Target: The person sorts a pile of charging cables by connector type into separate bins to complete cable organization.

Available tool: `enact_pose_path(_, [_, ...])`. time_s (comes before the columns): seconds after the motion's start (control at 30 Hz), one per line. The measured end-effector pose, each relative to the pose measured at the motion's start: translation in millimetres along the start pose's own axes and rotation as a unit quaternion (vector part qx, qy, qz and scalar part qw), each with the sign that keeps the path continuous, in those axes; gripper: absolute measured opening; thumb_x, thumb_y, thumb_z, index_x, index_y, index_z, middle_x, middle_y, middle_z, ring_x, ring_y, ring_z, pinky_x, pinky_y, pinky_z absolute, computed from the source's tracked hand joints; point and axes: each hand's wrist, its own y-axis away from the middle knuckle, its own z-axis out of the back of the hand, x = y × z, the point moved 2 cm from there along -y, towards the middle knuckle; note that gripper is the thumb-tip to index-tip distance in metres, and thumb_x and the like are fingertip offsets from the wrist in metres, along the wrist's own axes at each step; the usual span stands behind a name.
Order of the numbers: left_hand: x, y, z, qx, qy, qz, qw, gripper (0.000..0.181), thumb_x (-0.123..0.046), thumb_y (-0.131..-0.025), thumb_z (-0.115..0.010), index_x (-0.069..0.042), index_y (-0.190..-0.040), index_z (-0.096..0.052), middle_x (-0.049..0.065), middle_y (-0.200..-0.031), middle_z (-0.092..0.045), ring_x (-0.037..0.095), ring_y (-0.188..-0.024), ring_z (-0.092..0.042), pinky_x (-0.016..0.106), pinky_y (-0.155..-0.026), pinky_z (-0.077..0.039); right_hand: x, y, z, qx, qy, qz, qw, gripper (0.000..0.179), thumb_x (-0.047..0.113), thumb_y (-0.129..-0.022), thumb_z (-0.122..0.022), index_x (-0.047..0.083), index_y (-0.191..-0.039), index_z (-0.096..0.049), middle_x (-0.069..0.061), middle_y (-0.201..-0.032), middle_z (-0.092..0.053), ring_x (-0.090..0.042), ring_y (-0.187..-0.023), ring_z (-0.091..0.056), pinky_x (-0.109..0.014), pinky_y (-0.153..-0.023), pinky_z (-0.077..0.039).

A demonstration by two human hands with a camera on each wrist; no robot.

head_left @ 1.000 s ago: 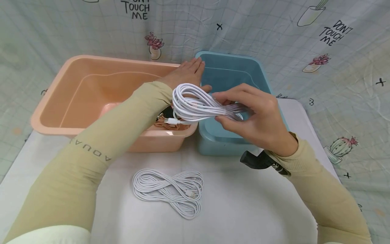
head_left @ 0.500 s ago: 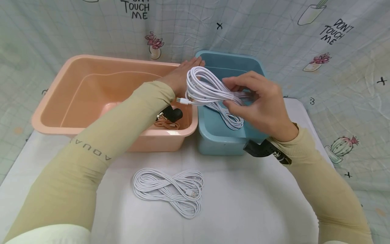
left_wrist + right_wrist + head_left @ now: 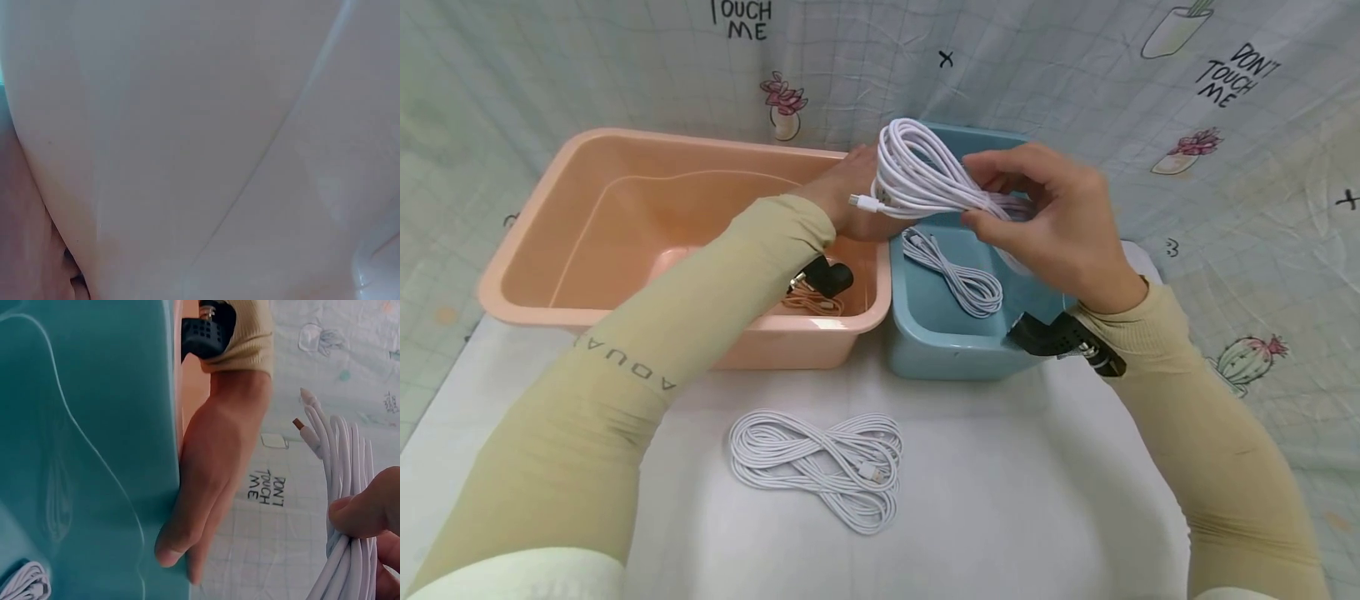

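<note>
My right hand pinches a coiled white USB cable between thumb and fingers, high over the blue bin. One plug of that cable sticks out to the left. My left hand rests on the rims where the peach bin meets the blue one, its fingers partly behind the held coil. In the right wrist view, the left hand lies over the blue wall with straight fingers. A second white cable lies coiled inside the blue bin.
A third white cable, in a figure-eight coil, lies on the white table in front of the bins. Brown cable shows inside the peach bin, near a black wrist camera. A printed curtain hangs behind.
The right hand has lifted the coiled cable up and to the right, away from the peach bin's edge. The cable inside the blue bin has come into sight. The left hand stays put.
</note>
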Motion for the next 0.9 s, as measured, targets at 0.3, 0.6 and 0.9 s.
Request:
enact_pose_path(0.3, [-0.7,-6.6,-3.7,0.014,-0.01,0.046,0.9988,0.072,-0.048,-0.097,-0.043,-0.026,-0.157,-0.011,0.003,-0.166,-0.01,0.024,-0.156,-0.008,0.051,-0.127,-0.009,-18.7,-10.8,1.0,-0.009,0.034,-0.044,0.9984,0.037,0.005,-0.079,-0.077,0.009,-0.115,-0.072,0.008,-0.094,-0.065,-0.009,-0.082,-0.062,-0.011,-0.077,-0.052])
enact_pose_path(0.6, [0.6,-8.3,-4.5,0.065,-0.056,0.071,0.9938,0.084,-0.059,-0.097,-0.03,-0.019,-0.156,0.012,0.001,-0.166,0.012,0.027,-0.156,0.012,0.048,-0.128,0.002,-35.8,-21.1,-1.1,-0.008,0.053,-0.094,0.9941,0.036,0.013,-0.081,-0.077,0.014,-0.117,-0.072,0.004,-0.098,-0.067,-0.008,-0.084,-0.064,-0.011,-0.083,-0.053])
enact_pose_path(0.9, [1.1,-10.0,-4.9,0.08,-0.074,0.069,0.9916,0.082,-0.059,-0.098,-0.027,-0.018,-0.156,0.014,0.004,-0.164,0.019,0.03,-0.155,0.013,0.051,-0.127,0.001,-52.1,-23.7,-6.7,-0.006,0.039,-0.122,0.9918,0.036,0.009,-0.08,-0.077,0.01,-0.115,-0.072,0.008,-0.092,-0.065,-0.008,-0.081,-0.062,-0.012,-0.077,-0.052])
